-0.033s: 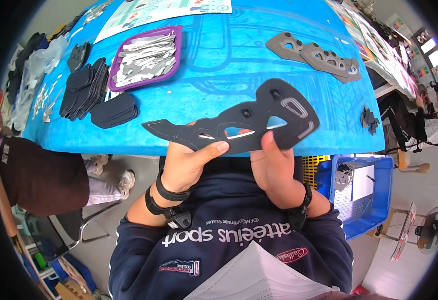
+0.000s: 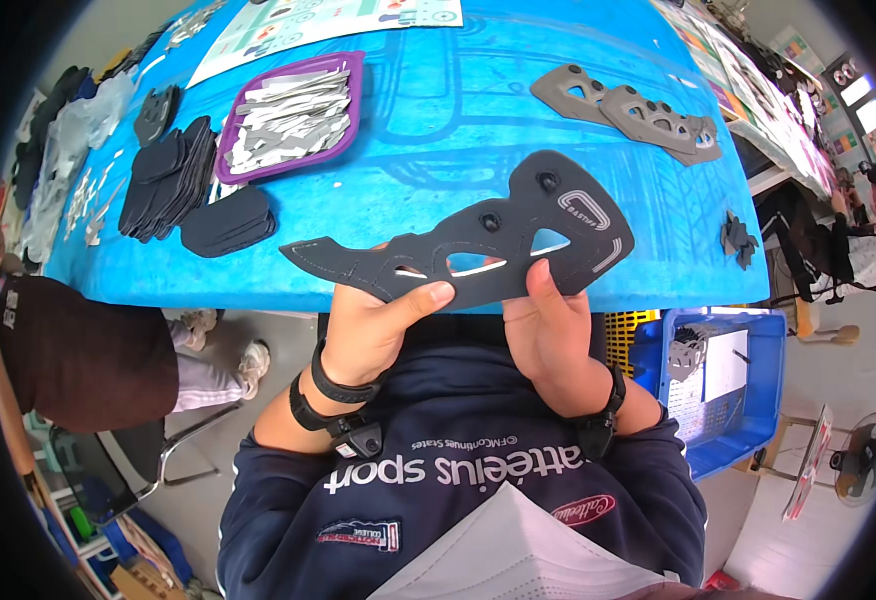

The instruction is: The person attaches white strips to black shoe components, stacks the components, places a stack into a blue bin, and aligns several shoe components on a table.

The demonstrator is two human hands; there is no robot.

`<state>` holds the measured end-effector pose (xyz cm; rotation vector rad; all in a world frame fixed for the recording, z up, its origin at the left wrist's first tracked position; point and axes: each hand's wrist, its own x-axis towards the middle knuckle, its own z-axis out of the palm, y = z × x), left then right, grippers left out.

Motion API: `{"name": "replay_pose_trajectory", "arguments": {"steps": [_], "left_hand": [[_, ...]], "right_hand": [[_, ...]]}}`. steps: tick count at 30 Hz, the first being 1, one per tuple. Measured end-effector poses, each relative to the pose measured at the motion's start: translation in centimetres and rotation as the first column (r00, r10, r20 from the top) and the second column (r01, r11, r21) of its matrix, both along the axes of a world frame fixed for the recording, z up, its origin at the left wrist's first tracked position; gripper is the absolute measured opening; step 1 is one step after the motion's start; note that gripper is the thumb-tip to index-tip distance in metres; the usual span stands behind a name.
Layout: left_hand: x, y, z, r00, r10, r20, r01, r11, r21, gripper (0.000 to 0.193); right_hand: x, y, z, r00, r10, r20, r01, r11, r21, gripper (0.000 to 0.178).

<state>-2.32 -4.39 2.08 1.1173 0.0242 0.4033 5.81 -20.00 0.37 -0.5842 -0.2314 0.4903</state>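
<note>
Between my two hands I hold up a dark grey, flat shoe-upper piece (image 2: 493, 265) with cut-out windows, two black round studs and light printed lines at its wide right end. My left hand (image 2: 370, 325) grips its lower left part, thumb on the front and fingers behind. The thumb of my right hand (image 2: 550, 325) presses the lower edge below the right window; its other fingers are hidden behind the piece. Over the near edge of the blue table (image 2: 428, 190), the piece is tilted toward me.
A purple basket (image 2: 355, 110) of white and grey strips stands at the back left. Beside it lie stacked dark pieces (image 2: 168, 185) and rounded dark pads (image 2: 230, 222). Grey studded pieces (image 2: 648, 118) overlap at the back right. Scraps (image 2: 738, 240) lie near the right edge, above a blue crate (image 2: 758, 400).
The held piece has shifted slightly left and up at its wide end, and its printed marking shows more clearly. Both hands keep their hold.
</note>
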Motion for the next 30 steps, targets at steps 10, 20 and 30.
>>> {"name": "replay_pose_trajectory", "arguments": {"steps": [10,20,30], "left_hand": [[0.3,0.2,0.2,0.994,0.079,0.073,-0.07,0.99,-0.121,0.085],[-4.2,13.1,3.4,0.822,0.543,0.17,-0.383,0.306,0.872,0.075],[-4.8,21.2,5.4,0.844,0.488,-0.223,0.208,0.086,0.974,0.071]], "right_hand": [[1.6,-1.4,-1.1,1.0,0.008,-0.023,-0.006,0.995,0.104,0.02],[7.7,-7.1,3.5,0.467,-0.765,0.442,0.828,0.555,0.085,0.034],[3.0,-0.1,2.9,0.011,0.467,0.884,0.763,0.568,-0.31,0.047]]}}
